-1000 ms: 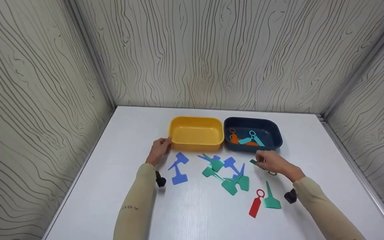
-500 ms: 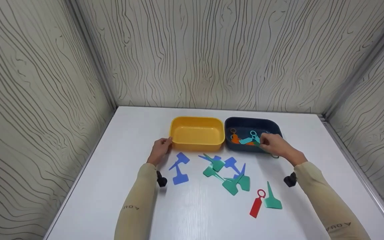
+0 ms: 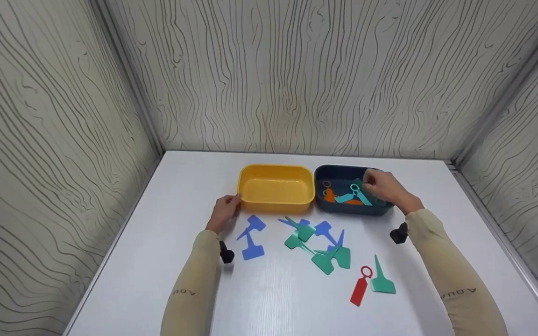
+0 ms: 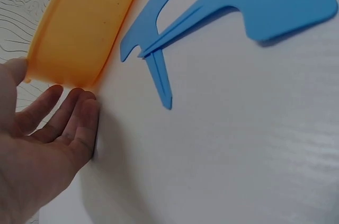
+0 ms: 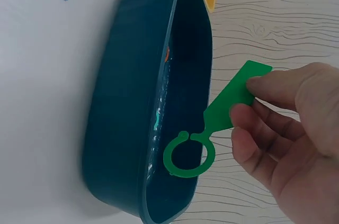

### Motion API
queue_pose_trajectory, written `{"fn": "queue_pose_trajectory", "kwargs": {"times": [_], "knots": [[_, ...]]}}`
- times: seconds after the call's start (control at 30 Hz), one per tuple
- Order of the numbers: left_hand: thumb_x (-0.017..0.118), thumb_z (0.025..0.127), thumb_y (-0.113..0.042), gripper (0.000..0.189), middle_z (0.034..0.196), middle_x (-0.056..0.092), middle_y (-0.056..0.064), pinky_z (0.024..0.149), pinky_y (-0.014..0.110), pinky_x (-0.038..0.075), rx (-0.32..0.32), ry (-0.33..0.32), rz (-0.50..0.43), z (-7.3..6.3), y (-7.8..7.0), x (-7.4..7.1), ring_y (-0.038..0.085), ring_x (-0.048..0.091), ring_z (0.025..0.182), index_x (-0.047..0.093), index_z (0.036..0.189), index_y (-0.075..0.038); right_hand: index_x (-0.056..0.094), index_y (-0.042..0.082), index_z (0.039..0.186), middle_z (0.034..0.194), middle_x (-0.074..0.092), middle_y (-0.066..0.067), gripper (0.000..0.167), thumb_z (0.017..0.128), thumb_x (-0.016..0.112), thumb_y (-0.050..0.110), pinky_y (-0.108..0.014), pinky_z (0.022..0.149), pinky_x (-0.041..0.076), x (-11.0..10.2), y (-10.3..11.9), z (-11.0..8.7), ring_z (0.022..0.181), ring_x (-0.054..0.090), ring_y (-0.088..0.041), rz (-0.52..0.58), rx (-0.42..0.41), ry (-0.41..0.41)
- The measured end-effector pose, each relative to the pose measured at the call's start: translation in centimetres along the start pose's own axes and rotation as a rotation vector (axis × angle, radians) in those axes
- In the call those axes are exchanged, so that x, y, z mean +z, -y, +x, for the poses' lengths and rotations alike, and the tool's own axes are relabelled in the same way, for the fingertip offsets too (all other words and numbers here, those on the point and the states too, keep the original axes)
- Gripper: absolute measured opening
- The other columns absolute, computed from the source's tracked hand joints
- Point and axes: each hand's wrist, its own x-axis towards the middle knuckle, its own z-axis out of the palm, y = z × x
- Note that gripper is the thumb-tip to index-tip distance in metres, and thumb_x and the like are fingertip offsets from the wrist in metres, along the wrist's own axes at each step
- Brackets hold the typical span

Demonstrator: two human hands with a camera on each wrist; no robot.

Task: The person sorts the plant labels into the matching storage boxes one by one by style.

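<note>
A green ring tag (image 5: 228,105), a flat plate with a split loop, is pinched between the thumb and fingers of my right hand (image 5: 288,123). In the head view this hand (image 3: 383,186) is over the right part of the dark blue bin (image 3: 353,210). Several orange tags (image 3: 329,195) and light blue tags (image 3: 345,198) lie inside that bin. My left hand (image 3: 225,208) holds the near left corner of the yellow bin (image 3: 276,206). In the left wrist view its thumb is at the rim and the fingertips (image 4: 87,99) are against the end wall.
On the white table (image 3: 269,298) lie blue T-shaped plant labels (image 3: 252,252) and several green plant labels (image 3: 322,262), some overlapping. A red ring tag (image 3: 358,291) and another green label (image 3: 383,283) lie at the right front. A patterned wall (image 3: 278,84) stands behind the bins.
My right hand has carried the green ring tag from the table in front of the dark blue bin up and away from me, over the bin. The left hand stays at the yellow bin.
</note>
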Motion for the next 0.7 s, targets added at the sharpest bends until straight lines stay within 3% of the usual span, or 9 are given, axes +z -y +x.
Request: {"fn": "queue_pose_trajectory", "kwargs": {"times": [0.27,0.53,0.7], "knots": [[0.052,0.096,-0.055,0.056,0.109,0.065,0.008,0.096,0.037,0.046,0.006,-0.004,0.002,-0.1,0.0,0.0,0.02,0.057,0.1,0.061,0.125,-0.008,0.057,-0.001,0.101,0.091,0.061,-0.017,0.011,0.094,0.057,0.007,-0.032,0.062,0.046,-0.2,-0.6,1.0,0.072,0.056,-0.022,0.018,0.046,-0.002],[0.051,0.098,-0.05,0.051,0.104,0.065,0.009,0.084,0.03,0.047,0.044,-0.011,0.001,-0.2,0.0,0.1,0.02,0.057,0.095,0.063,0.12,-0.006,0.056,0.0,0.101,0.092,0.06,-0.017,0.012,0.094,0.056,0.009,-0.035,0.065,0.045,-0.2,-1.4,1.7,0.075,0.055,-0.024,0.005,0.104,0.012],[0.052,0.098,-0.049,0.05,0.104,0.065,0.009,0.084,0.03,0.046,0.034,-0.018,0.006,-0.2,0.0,0.0,0.02,0.058,0.095,0.063,0.119,-0.006,0.057,-0.001,0.1,0.091,0.061,-0.017,0.013,0.094,0.056,0.01,-0.034,0.063,0.045,-0.4,-1.9,1.7,0.073,0.055,-0.023,0.008,0.109,0.022]]}}
